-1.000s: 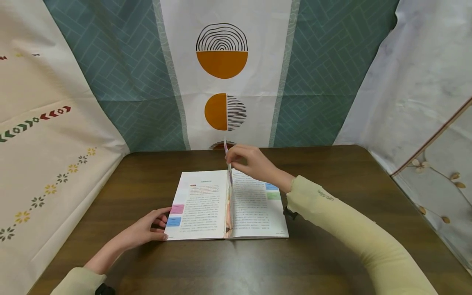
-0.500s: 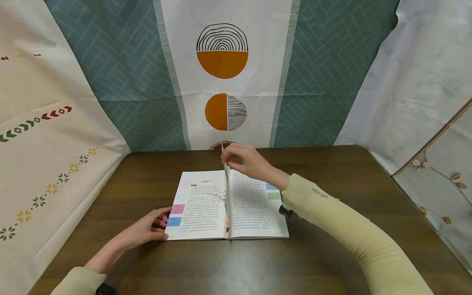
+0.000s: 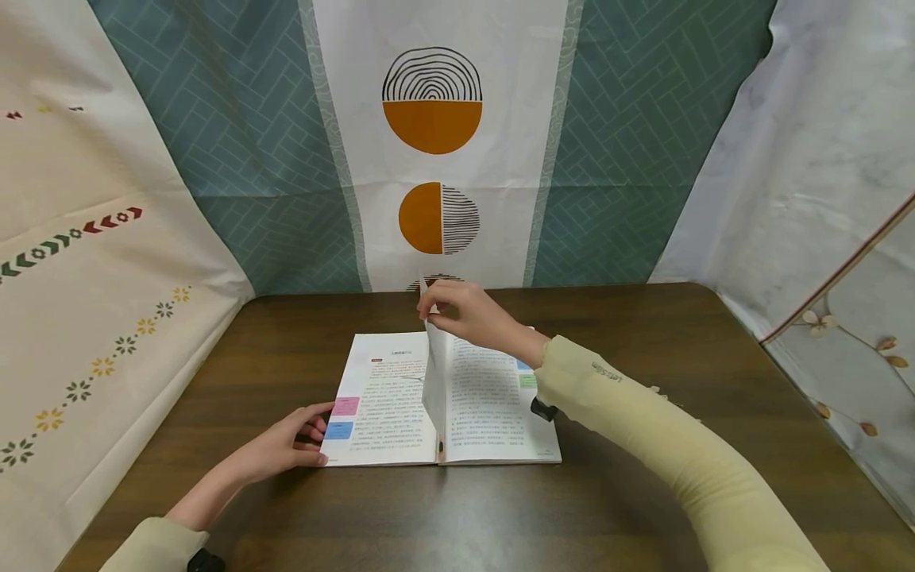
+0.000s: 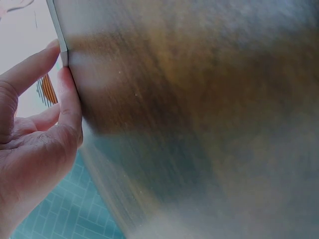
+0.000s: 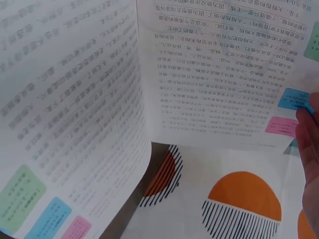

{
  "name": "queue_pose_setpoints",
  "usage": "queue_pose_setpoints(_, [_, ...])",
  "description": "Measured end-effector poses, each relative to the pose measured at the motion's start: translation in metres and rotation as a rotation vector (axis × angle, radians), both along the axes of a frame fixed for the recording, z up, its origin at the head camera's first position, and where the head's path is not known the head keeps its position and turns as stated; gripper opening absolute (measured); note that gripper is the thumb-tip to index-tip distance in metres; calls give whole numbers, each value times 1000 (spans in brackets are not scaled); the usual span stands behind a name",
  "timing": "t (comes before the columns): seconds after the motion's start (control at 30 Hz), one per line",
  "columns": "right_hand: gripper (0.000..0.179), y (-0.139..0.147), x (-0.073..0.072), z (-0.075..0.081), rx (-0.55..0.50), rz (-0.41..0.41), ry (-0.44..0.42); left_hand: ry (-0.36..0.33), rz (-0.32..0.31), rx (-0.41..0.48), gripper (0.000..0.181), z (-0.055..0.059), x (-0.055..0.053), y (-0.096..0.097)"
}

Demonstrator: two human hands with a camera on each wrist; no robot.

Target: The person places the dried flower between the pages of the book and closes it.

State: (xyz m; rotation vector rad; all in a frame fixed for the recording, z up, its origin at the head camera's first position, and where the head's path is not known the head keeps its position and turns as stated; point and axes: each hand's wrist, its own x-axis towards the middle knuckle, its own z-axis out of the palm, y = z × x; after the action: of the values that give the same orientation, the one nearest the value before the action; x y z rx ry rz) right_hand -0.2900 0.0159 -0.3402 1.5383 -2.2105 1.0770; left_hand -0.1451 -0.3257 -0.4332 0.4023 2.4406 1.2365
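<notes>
An open book (image 3: 386, 397) with printed text lies on the brown table, coloured tabs along its outer margins. My right hand (image 3: 461, 310) pinches the far part of a raised page (image 3: 434, 381), which stands up near the spine and leans left. In the right wrist view, my fingers (image 5: 308, 129) are beside the blue tab of that page, and the facing page curves away at left. My left hand (image 3: 289, 445) holds the book's left edge by the near corner, fingers curled. The left wrist view shows its fingertips (image 4: 66, 77) right at the corner.
The dark wooden table (image 3: 457, 524) runs around the book. Behind it hangs a patterned curtain (image 3: 436, 167) with orange half circles. Pale printed cloths hang at the left (image 3: 93, 334) and right (image 3: 808, 262).
My right hand has moved slightly left with the page, which tips from nearly upright over toward the left side. The left hand stays at the book's edge.
</notes>
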Motion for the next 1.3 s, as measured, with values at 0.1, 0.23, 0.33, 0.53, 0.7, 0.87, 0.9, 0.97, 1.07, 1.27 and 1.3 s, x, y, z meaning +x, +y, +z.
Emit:
queue_pose_setpoints(0.1, [8,-5,0,0,5,-1,2,2,2,-2,86,-1,-1,-1])
queue_pose_setpoints(0.23, [8,-14,-1,-1,10,-1,5,5,4,-9,85,-2,-1,-2])
queue_pose_setpoints(0.33, [7,-21,-2,-3,24,-1,1,1,7,-8,86,-2,-1,-2])
queue_pose_setpoints(0.53, [6,-35,-3,-6,38,11,-15,-6,6,13,86,-1,1,-1])
queue_pose_setpoints(0.7, [6,-50,-3,-8,71,9,-31,-5,3,28,86,0,1,-1])
queue_pose_setpoints(0.87, [5,-66,-5,-9,135,33,-38,2,-1,30,86,0,2,-2])
queue_pose_setpoints(0.9, [4,-69,-5,-9,149,40,-40,5,-1,31,86,-1,2,-2])
queue_pose_setpoints(0.97, [5,-74,-6,-8,176,53,-48,10,-4,34,86,-1,2,-3])
queue_pose_setpoints(1.07, [5,-81,-8,-7,227,71,-54,19,-12,43,85,-1,2,-3])
queue_pose_setpoints(1.27, [5,-95,-13,-12,321,99,-21,15,-17,64,85,-1,1,-2])
queue_pose_setpoints(1.3, [5,-98,-13,-13,332,102,-14,8,-17,69,85,-1,0,-2])
